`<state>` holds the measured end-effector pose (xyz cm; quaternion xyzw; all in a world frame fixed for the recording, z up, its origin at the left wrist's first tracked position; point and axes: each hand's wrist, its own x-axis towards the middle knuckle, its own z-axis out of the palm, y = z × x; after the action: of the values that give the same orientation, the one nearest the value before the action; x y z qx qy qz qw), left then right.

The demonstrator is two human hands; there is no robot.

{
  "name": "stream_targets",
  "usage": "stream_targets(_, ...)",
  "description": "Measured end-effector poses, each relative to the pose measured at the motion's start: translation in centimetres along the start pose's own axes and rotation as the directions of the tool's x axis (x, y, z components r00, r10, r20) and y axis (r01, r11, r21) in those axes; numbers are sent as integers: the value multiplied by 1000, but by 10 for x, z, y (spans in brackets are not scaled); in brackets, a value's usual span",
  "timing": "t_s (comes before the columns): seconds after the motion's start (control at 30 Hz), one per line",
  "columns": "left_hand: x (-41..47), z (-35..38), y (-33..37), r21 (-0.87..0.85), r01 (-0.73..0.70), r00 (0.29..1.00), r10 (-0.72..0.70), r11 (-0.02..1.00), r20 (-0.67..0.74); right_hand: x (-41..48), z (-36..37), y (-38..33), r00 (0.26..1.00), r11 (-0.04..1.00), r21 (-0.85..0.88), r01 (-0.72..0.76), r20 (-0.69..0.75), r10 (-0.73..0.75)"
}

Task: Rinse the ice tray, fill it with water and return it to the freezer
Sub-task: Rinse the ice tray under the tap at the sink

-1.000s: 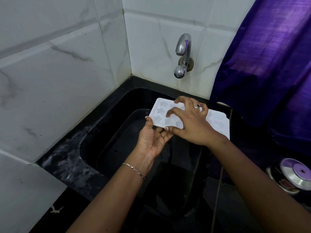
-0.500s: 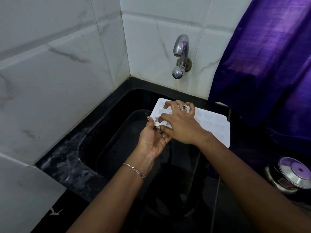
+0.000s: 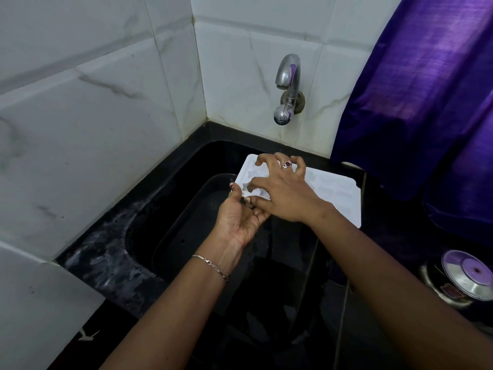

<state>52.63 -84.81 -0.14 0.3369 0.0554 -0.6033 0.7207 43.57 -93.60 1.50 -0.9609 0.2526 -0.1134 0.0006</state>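
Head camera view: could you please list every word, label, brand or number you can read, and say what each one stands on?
No text can be read in this view.
Round steel container with shiny lid at lower right: a reddish label on its side, too blurred to read.
White plastic ice tray, chrome wall tap, white marble wall tiles, purple curtain: no print visible.

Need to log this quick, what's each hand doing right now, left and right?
Left hand: closed on the near corner of the ice tray.
Right hand: open, fingers curled, pressing on top of the ice tray.
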Motion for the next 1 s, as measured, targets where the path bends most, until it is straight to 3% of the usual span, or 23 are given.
stream_targets(0.4,3,-6,-1,17,-10,1000,10,1000,9,-1,5,-3,1000,999,52,6,20,-7)
stream_targets(0.6,4,-8,-1,-12,7,1000,-7,1000,3,-2,6,-4,1000,982,190,-2,3,1)
stream_targets(0.83,16,-34,18,24,-56,994,58,998,-92,-6,-18,39,924,819,533,-215,-161,347)
stream_targets(1.0,21,-61,36,77,-131,979,142,988,-150,-27,4,91,734,525,661,-537,58,677)
